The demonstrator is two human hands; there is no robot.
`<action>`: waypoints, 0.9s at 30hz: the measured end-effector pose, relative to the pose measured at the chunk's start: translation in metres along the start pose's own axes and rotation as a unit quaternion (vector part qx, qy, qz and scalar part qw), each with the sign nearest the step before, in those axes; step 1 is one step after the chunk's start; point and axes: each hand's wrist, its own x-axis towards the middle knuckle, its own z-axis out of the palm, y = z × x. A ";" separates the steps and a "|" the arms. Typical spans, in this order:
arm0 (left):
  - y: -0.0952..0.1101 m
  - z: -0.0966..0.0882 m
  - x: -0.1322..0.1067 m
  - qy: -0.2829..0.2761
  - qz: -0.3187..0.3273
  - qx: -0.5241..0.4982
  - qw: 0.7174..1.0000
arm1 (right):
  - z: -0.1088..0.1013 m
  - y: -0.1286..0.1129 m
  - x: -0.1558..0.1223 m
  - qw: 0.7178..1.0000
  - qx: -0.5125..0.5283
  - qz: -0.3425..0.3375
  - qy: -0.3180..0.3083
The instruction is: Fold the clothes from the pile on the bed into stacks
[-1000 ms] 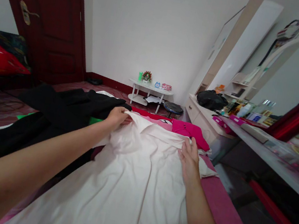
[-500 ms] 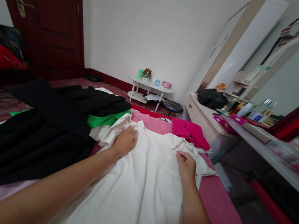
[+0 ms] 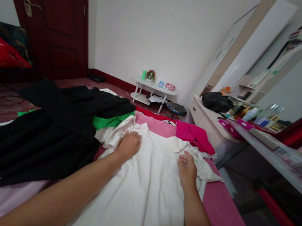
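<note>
A white T-shirt (image 3: 151,191) lies spread out on the pink bed cover, its neck and sleeves at the far end. Near its left shoulder, my left hand (image 3: 130,144) rests knuckles up with the fingers closed on the fabric; the fingertips are hidden. My right hand (image 3: 187,169) is at the upper right of the shirt. Its fingers are loosely bent and slightly apart, with no cloth visible between them. Left of the shirt is a heap of black clothing (image 3: 56,135), with a green garment (image 3: 111,121) partly under it.
A folded magenta garment (image 3: 195,134) lies past the right sleeve. Along the right stand a dressing table (image 3: 198,111) and a glass-topped table (image 3: 281,151). A small white table (image 3: 154,85) and a round stool (image 3: 176,109) stand by the far wall. A red bag (image 3: 0,53) is far left.
The view has swung slightly left, so everything sits a little further right. My right hand's fingers have loosened and parted a little. My left hand stays on the shirt's left shoulder.
</note>
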 end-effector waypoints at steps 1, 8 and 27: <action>0.000 0.000 0.000 0.000 0.001 0.001 1.000 | 0.000 -0.002 -0.001 1.000 -0.017 -0.004 -0.003; 0.002 -0.006 0.000 -0.001 0.009 0.013 1.000 | 0.001 -0.018 -0.005 0.993 -0.107 -0.039 -0.028; 0.004 -0.002 0.002 -0.039 0.080 -0.005 0.996 | 0.007 -0.036 0.081 0.988 0.105 0.078 -0.076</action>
